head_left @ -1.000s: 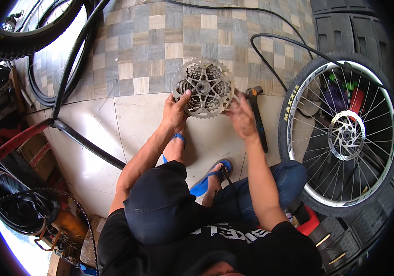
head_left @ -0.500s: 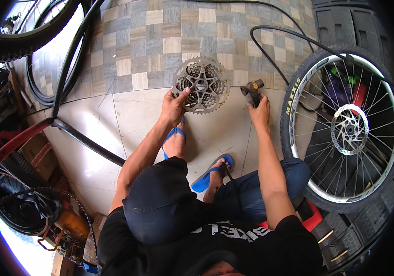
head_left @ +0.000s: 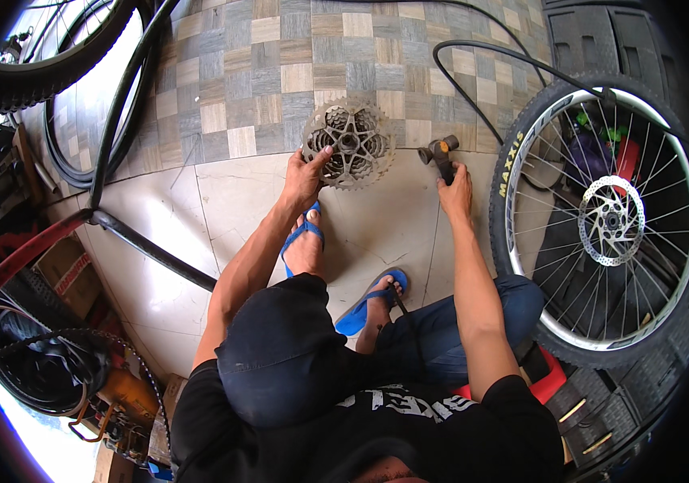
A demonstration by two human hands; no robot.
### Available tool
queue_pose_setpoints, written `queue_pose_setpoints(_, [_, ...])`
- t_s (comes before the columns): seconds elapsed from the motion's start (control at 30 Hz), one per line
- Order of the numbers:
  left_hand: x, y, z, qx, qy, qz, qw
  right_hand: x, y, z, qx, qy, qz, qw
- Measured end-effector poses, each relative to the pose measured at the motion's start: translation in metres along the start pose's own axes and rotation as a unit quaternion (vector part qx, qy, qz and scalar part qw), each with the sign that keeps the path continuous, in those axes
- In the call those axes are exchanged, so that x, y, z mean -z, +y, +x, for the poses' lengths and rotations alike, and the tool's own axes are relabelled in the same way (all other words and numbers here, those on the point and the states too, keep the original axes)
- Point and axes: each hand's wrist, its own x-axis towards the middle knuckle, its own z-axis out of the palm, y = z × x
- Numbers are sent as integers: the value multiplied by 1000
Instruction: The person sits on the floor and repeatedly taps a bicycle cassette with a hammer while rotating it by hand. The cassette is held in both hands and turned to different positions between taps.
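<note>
My left hand [head_left: 309, 175] grips the lower left rim of a bicycle cassette [head_left: 350, 165], its thumb lying over the largest cog. The cassette is a round grey stack of toothed sprockets with a star-shaped carrier, seen from its broad side. To its right, my right hand [head_left: 456, 193] is closed around the short dark handle of a hammer [head_left: 440, 151]. Its double-ended head has a rusty orange patch in the middle and stands apart from the cassette. Part of the handle is hidden in my fingers.
At right stands a bicycle wheel [head_left: 513, 185] with a disc rotor [head_left: 611, 221]. A black hose [head_left: 465, 95] curves behind it. To the left are a bicycle frame tube [head_left: 151, 249], loose tyres [head_left: 51, 145] and a cardboard box [head_left: 67, 270]. My feet in blue flip-flops [head_left: 352, 319] rest on the tiles.
The cassette has shifted slightly up and to the left with my left hand. The hammer has tilted a little and moved slightly left and up in my right hand.
</note>
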Motion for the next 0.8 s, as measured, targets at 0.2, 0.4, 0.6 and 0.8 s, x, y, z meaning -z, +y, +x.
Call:
queue_pose_setpoints(0.2, [10,-10,6,1,2,10,1000,0,2,1,-5,-10,-2,1000])
queue_pose_setpoints(0.4, [15,-9,7,26,6,35,999,2,-1,0,-4,-6,-3,1000])
queue_pose_setpoints(0.6, [15,-12,8,14,20,23,999,1,1,0,-6,-12,0,1000])
queue_pose_setpoints(0.8, [18,-14,11,23,14,15,1000,1,3,1,1,-12,-13,1000])
